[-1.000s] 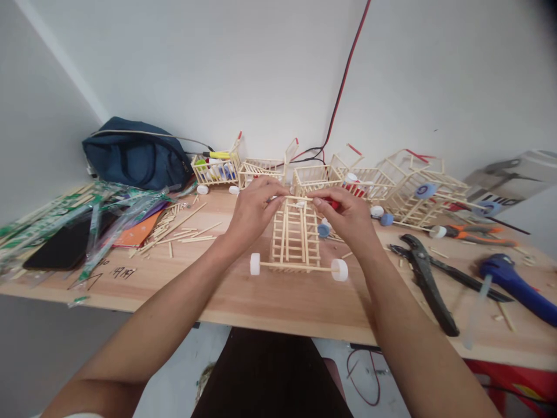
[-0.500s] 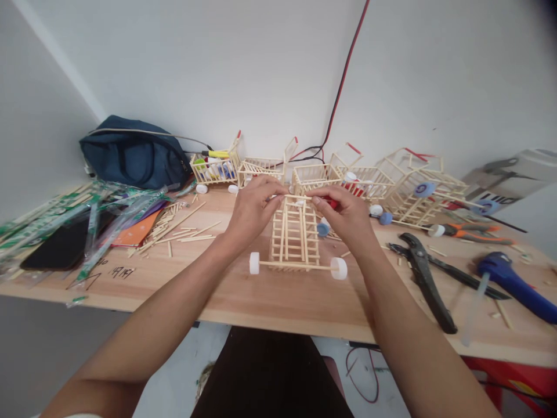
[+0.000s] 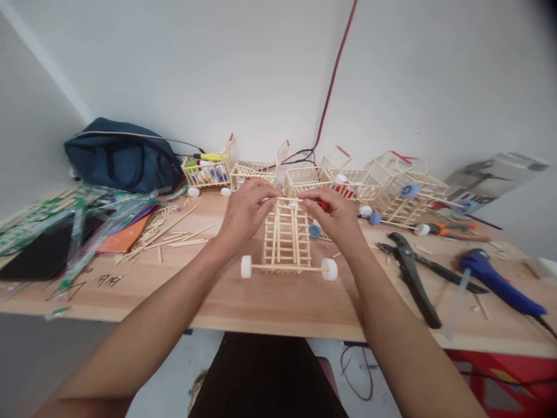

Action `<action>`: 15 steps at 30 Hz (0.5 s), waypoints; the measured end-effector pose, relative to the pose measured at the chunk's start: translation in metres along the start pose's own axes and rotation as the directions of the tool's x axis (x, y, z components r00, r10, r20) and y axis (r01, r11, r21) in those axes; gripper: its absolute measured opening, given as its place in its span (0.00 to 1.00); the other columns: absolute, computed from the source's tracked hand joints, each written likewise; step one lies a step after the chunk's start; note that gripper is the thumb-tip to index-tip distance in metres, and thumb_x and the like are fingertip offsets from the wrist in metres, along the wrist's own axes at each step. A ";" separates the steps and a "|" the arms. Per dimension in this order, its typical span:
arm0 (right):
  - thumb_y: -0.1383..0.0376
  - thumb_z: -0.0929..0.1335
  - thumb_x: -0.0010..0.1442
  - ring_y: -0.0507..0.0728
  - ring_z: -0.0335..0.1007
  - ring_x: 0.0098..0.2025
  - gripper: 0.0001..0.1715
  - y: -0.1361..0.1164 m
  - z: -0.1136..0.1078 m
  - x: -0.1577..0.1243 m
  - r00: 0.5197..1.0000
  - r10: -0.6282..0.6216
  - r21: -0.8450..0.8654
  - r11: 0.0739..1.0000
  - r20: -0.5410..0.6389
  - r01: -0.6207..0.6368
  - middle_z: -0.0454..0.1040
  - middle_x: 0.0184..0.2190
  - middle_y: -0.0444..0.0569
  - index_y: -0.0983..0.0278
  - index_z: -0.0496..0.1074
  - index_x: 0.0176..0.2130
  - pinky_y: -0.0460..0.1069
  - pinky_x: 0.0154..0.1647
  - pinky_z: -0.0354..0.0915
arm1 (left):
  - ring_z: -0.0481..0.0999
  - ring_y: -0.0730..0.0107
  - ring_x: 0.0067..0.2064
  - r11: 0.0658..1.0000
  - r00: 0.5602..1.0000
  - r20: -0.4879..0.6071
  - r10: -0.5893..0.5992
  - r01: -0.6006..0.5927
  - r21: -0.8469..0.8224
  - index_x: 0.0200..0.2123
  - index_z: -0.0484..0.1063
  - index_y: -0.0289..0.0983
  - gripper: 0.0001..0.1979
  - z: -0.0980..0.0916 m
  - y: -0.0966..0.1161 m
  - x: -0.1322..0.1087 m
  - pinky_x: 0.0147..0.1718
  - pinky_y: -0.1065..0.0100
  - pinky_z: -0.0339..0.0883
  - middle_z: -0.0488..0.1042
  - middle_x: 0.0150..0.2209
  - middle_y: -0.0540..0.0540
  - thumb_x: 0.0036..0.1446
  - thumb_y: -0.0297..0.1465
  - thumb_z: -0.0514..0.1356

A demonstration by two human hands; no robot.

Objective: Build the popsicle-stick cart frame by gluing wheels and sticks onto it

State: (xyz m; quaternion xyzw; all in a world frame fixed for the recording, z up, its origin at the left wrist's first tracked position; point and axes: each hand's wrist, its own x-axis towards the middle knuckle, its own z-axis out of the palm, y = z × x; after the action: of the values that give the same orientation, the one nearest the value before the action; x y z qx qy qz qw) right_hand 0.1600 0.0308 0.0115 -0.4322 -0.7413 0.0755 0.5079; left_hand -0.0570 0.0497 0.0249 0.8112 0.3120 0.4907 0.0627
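Observation:
In front of me an upturned wooden-stick cart [image 3: 284,242] rests on the bench, its slatted underside facing up. Two white wheels [image 3: 246,266] sit at the ends of its near axle stick. Across its far end lies a short wooden stick [image 3: 289,200]. My left hand [image 3: 247,212] pinches the left end of that stick between thumb and fingers. On the opposite side my right hand [image 3: 338,216] pinches the right end. The fingertips partly hide both ends, and I cannot tell whether the stick is fixed to the cart.
Several finished stick carts [image 3: 304,177] line the wall. To the right lie black cutters [image 3: 411,273], orange-handled pliers [image 3: 455,230] and a blue glue gun [image 3: 500,281]. Loose sticks [image 3: 174,238], a phone [image 3: 37,249], plastic wrappers [image 3: 87,232] and a blue bag [image 3: 124,154] occupy the left.
The whole view has shifted slightly, so everything appears further left. Both hands keep their pinch at the far end of the cart, with no clear movement of the stick.

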 end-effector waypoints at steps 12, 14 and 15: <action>0.65 0.67 0.64 0.54 0.73 0.42 0.10 -0.002 -0.001 0.002 1.000 0.003 0.025 1.000 0.017 -0.004 0.80 0.38 0.45 0.58 0.79 0.41 0.50 0.45 0.65 | 0.78 0.59 0.47 0.999 1.000 -0.011 -0.001 0.002 0.053 0.36 0.78 0.41 0.07 -0.002 0.001 0.003 0.47 0.59 0.72 0.80 0.41 0.45 0.60 0.32 0.59; 0.65 0.67 0.64 0.54 0.73 0.42 0.10 -0.003 -0.001 0.003 1.000 0.011 0.031 0.999 0.023 -0.012 0.80 0.39 0.45 0.57 0.79 0.41 0.50 0.46 0.66 | 0.78 0.59 0.47 0.998 1.000 -0.012 0.003 -0.002 0.057 0.36 0.78 0.42 0.07 -0.002 0.001 0.003 0.47 0.59 0.72 0.80 0.41 0.46 0.60 0.33 0.59; 0.65 0.67 0.64 0.54 0.73 0.42 0.10 -0.004 -0.001 0.003 1.000 0.017 0.033 0.999 0.025 -0.018 0.80 0.39 0.44 0.56 0.79 0.41 0.50 0.47 0.66 | 0.78 0.59 0.47 0.998 1.000 -0.013 0.007 -0.006 0.062 0.36 0.78 0.43 0.07 -0.002 0.001 0.003 0.47 0.59 0.72 0.80 0.41 0.46 0.60 0.33 0.59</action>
State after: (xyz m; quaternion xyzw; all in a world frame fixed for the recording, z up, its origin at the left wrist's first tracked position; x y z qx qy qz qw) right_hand 0.1585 0.0305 0.0161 -0.4293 -0.7424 0.0976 0.5051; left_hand -0.0573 0.0505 0.0290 0.8105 0.3248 0.4863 0.0338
